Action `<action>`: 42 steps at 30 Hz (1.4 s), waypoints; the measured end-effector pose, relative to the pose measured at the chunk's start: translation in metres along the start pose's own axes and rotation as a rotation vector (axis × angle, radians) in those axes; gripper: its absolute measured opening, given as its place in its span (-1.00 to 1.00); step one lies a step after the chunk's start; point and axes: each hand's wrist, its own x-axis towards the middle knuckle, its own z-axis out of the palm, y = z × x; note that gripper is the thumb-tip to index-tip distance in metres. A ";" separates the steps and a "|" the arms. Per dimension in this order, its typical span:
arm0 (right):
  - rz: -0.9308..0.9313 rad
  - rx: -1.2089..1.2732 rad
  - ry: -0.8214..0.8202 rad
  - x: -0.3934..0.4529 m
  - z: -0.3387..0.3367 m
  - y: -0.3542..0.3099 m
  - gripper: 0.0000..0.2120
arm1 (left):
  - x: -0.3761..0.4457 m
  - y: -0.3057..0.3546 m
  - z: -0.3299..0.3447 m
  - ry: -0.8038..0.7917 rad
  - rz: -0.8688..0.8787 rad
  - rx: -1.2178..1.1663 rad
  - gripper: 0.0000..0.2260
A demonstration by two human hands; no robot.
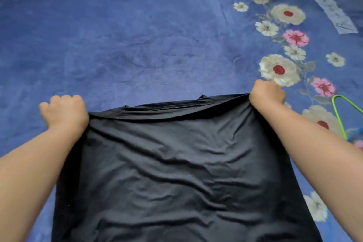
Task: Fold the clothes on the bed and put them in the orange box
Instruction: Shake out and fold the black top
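Head view: wrinkled black garment (176, 173)

Left hand (64, 112) and right hand (267, 94) each grip a far corner of the black garment (176, 173) on the blue bedspread (137, 35).

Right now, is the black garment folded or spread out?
Mostly spread: the black garment lies open, wrinkled; both fists grip its far corners. Folded layers there.

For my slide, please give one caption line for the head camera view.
Both hands, left hand and right hand, grip the far corners of a black garment spread over a blue floral bedsheet.
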 end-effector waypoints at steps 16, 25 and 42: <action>-1.251 -0.160 0.207 -0.035 0.049 -0.014 -0.39 | -0.040 0.075 0.017 0.658 1.290 -0.345 -0.71; -0.665 -0.133 0.133 -0.033 0.032 0.013 -0.42 | -0.053 0.092 -0.004 0.063 0.647 -0.123 -0.45; 0.026 0.991 -0.641 -0.159 0.090 0.163 -0.78 | -0.174 0.215 -0.075 0.056 1.188 -0.180 -0.40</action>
